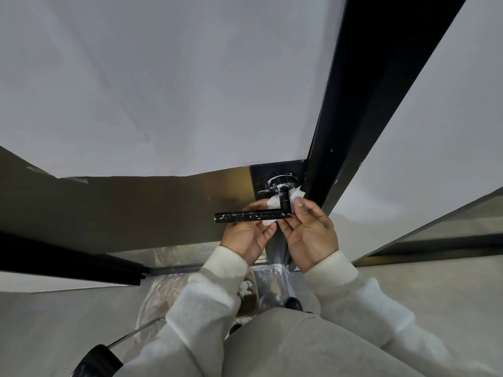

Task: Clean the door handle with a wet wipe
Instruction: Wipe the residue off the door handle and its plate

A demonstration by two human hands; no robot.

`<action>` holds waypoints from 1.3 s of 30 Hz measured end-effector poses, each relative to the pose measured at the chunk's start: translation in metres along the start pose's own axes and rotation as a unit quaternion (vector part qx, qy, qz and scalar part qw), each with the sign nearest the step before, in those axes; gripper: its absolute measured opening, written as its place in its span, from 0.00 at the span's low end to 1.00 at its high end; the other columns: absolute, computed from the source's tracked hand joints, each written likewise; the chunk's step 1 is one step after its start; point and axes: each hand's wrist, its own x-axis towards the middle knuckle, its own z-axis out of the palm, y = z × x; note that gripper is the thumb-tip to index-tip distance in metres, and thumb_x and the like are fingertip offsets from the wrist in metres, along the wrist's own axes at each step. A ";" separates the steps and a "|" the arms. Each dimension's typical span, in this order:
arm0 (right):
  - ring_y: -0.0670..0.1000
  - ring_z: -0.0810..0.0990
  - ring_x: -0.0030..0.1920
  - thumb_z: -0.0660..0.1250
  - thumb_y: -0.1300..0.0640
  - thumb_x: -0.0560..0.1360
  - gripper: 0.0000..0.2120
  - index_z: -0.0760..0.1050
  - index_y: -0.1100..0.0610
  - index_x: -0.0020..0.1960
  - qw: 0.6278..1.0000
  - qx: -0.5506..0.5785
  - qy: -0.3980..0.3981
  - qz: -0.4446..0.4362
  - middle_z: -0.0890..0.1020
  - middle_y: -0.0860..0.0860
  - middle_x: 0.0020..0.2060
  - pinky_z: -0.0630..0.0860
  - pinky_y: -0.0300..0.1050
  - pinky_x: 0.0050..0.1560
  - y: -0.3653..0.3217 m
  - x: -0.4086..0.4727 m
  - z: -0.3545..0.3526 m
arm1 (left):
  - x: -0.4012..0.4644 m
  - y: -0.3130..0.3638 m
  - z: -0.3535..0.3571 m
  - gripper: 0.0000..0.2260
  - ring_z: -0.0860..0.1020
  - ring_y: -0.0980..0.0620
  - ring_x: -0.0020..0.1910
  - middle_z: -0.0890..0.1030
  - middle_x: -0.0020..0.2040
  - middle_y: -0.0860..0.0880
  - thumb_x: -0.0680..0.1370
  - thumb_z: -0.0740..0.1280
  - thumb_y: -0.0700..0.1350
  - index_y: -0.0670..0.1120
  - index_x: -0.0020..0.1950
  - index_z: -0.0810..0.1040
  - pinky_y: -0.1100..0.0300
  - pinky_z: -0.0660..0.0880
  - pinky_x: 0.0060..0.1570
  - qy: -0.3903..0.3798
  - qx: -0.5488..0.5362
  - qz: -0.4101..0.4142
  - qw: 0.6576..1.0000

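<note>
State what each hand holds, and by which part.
Both hands hold one wet wipe looped behind the door handle's neck: left hand pinches its left end, right hand its right end.

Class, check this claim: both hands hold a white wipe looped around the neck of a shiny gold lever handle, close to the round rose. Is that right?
Not quite: the handle is black with white flecks, not gold, as the head view shows. The rest stands: the left hand and right hand hold the white wipe around its neck by the round rose.
</note>
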 end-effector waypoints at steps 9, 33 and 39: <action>0.47 0.83 0.56 0.67 0.60 0.80 0.08 0.85 0.60 0.52 0.960 -0.194 0.023 -0.200 0.85 0.56 0.54 0.77 0.44 0.61 0.002 -0.012 0.019 | -0.018 -0.009 -0.018 0.10 0.86 0.45 0.45 0.84 0.47 0.36 0.74 0.60 0.27 0.34 0.50 0.79 0.59 0.84 0.44 -0.014 -0.146 -0.053 0.988; 0.45 0.82 0.53 0.69 0.60 0.78 0.09 0.85 0.52 0.53 0.818 -0.434 0.084 -0.368 0.84 0.50 0.53 0.76 0.35 0.60 0.013 -0.009 0.022 | -0.045 0.052 -0.043 0.07 0.85 0.45 0.43 0.87 0.43 0.44 0.69 0.74 0.40 0.49 0.44 0.88 0.61 0.81 0.45 -0.008 0.220 0.217 0.951; 0.56 0.85 0.48 0.70 0.69 0.75 0.05 0.81 0.60 0.48 0.990 0.096 0.100 0.007 0.84 0.58 0.50 0.84 0.50 0.49 0.000 -0.003 0.045 | -0.045 0.057 -0.040 0.07 0.84 0.41 0.45 0.86 0.45 0.42 0.68 0.75 0.40 0.48 0.44 0.88 0.60 0.81 0.46 -0.011 0.232 0.199 0.952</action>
